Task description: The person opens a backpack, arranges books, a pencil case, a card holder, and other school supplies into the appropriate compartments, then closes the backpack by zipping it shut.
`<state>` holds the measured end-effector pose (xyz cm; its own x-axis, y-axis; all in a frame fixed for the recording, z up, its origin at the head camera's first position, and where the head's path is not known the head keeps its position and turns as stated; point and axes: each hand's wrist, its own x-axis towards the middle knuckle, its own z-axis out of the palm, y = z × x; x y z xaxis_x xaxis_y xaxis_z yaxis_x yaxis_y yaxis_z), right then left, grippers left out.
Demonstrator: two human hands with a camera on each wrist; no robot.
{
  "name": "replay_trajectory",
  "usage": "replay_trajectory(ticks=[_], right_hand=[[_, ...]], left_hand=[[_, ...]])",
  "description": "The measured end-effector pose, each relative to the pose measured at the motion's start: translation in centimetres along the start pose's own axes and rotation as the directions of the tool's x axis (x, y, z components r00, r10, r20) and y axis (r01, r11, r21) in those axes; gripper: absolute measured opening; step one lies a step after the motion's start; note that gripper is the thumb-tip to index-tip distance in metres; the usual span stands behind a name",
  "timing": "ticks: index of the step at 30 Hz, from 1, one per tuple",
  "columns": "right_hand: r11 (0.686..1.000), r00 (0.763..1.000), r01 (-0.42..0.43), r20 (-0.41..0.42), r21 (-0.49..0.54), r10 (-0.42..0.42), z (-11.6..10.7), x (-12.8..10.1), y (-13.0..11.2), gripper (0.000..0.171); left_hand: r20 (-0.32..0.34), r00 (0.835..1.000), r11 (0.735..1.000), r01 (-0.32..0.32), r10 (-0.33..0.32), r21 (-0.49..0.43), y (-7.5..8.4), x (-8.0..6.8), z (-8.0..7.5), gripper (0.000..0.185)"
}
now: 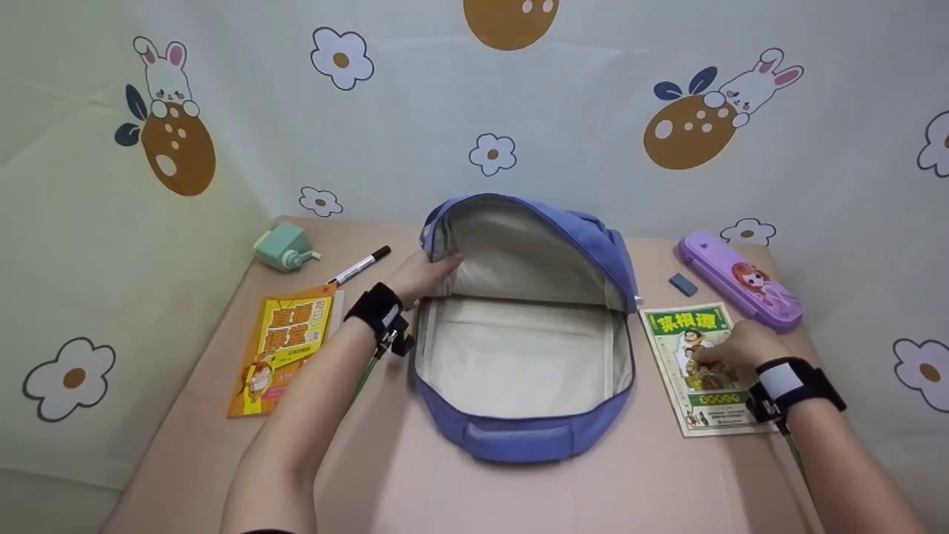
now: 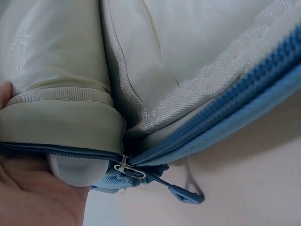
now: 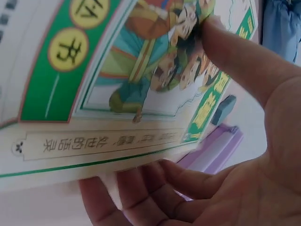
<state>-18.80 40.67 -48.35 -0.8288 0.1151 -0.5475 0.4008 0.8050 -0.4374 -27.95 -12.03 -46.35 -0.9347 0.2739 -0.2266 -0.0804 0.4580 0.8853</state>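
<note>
A blue backpack (image 1: 519,437) lies unzipped in the middle of the table, its flap raised and the pale lining showing. At the flap's left edge my left hand (image 1: 422,278) grips the backpack, thumb on the inner side and palm on the outer. In the left wrist view, a smooth white rounded piece (image 2: 77,170) sits between the palm and the zipper edge, close to a zipper pull (image 2: 186,194). My right hand (image 1: 741,352) holds a green-and-cream book (image 1: 715,419) by its right edge. In the right wrist view the thumb lies on the illustrated cover (image 3: 141,61) and the fingers are underneath.
Left of the backpack are an orange book (image 1: 256,386), a black-and-white marker (image 1: 359,265) and a teal bottle-shaped thing (image 1: 283,248). On the right, a blue-grey eraser (image 1: 683,284) lies beside a purple pencil case (image 1: 719,263). Printed curtains (image 1: 415,111) enclose the table (image 1: 445,497).
</note>
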Motion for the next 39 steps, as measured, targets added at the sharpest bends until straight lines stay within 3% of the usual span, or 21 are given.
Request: replay_trajectory(ticks=[10, 17, 27, 31, 35, 39], right_hand=[[1.000, 1.000, 0.005, -0.003, 0.025, -0.005, -0.3, -0.4, -0.2, 0.052], [0.993, 1.000, 0.007, -0.020, 0.117, -0.005, 0.2, -0.4, -0.2, 0.045], [0.988, 0.989, 0.145, -0.036, 0.042, -0.144, -1.4, -1.3, 2.1, 0.045], [0.975, 0.987, 0.159, -0.005, 0.153, -0.160, -2.3, -2.1, 2.9, 0.051], [0.927, 0.987, 0.142, 0.016, 0.347, -0.157, -2.9, -2.8, 3.5, 0.043], [0.884, 0.988, 0.138, -0.002, 0.447, -0.153, -3.2, -3.7, 4.2, 0.046]], left_hand=[[0.004, 1.000, 0.999, -0.018, 0.018, -0.034, 0.2, 0.1, 0.1, 0.073], [0.012, 1.000, 0.999, -0.023, 0.023, -0.032, 0.2, 0.0, 0.1, 0.073], [0.018, 1.000, 1.000, -0.016, 0.016, -0.016, 0.3, -0.1, 0.4, 0.074], [0.015, 1.000, 1.000, -0.007, 0.008, -0.018, 0.4, -0.2, 0.2, 0.075], [0.017, 1.000, 1.000, -0.015, 0.015, -0.020, 0.5, -0.3, 0.1, 0.077], [0.014, 1.000, 1.000, -0.017, 0.018, -0.018, 0.5, -0.3, 0.0, 0.077]])
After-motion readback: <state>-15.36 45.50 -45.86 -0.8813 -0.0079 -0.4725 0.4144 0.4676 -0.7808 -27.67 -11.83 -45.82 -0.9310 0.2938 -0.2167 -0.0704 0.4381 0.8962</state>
